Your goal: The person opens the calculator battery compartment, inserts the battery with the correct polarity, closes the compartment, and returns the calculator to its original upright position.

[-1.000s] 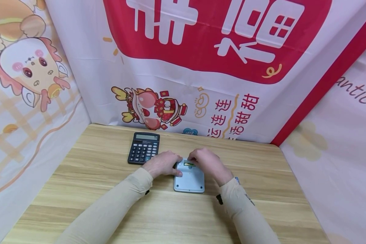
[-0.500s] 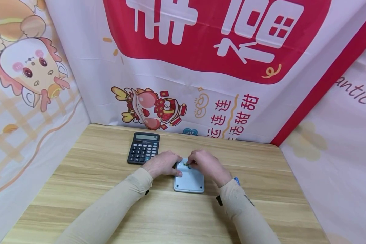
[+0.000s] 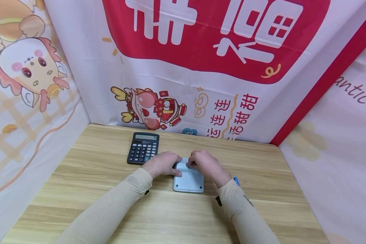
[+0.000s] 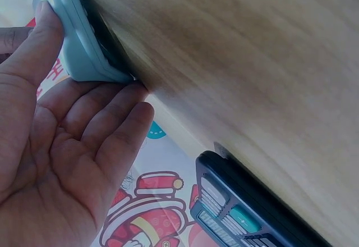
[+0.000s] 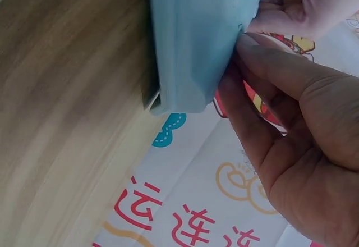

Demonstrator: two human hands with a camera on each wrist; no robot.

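Observation:
A light-blue calculator (image 3: pixel 188 181) lies face down on the wooden table, its rubber feet showing. My left hand (image 3: pixel 163 163) grips its left side, the thumb (image 4: pixel 47 33) on the back and the other fingers at the edge in the left wrist view. With curled fingers and thumb, my right hand (image 3: pixel 205 164) pinches at the battery cover near the upper end of the calculator's back. Those fingertips hide most of the cover. In the right wrist view, the right thumb (image 5: pixel 255 53) meets the back of the calculator (image 5: pixel 193 45).
A black calculator (image 3: pixel 143 148) lies face up just beyond the left hand, its display lit. Part of a blue object (image 3: pixel 236 181) shows beside the right sleeve. Printed cloth (image 3: pixel 170 74) hangs behind the table (image 3: pixel 177 217) and along both sides.
The green-gold strip in the battery opening, seen earlier, has gone from view and plain light blue shows there. The right fingertips shifted slightly over the compartment; the left hand stayed put.

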